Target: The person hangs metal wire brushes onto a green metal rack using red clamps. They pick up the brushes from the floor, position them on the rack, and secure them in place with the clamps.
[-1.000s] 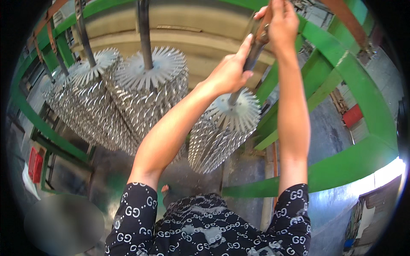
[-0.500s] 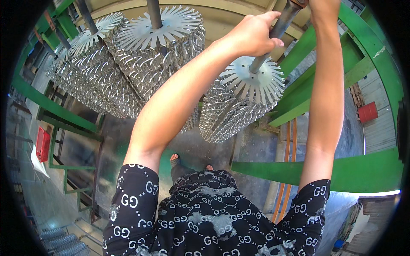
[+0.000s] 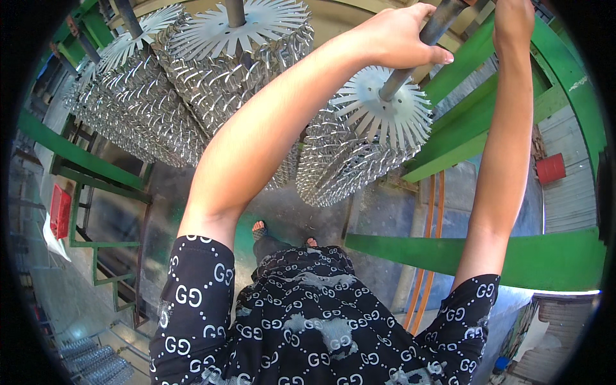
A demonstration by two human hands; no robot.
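Note:
My left hand [image 3: 396, 40] is wrapped round a dark metal rod [image 3: 438, 27], the thumb crossing its near side and the index finger stretched out beyond it. Below the hand, the rod meets a slotted metal disc [image 3: 383, 106] with fanned strips. Under that disc hangs a thick column of shiny curled metal pieces [image 3: 350, 160]. My right hand [image 3: 514, 24] is raised at the upper edge, right of the rod's top end; its fingers are cut off or hidden.
Similar hanging columns [image 3: 250, 83] crowd the left, topped by another slotted disc [image 3: 239, 27]. Green beams [image 3: 475, 260] frame the right side. Orange strips [image 3: 427, 256] run along the floor. A red bucket [image 3: 550, 169] is far right, a red tray [image 3: 61, 212] far left.
Both hands have shifted right in the picture, the left also slightly upward. The rod's upper part appears farther right. The hanging columns sit a little higher in view.

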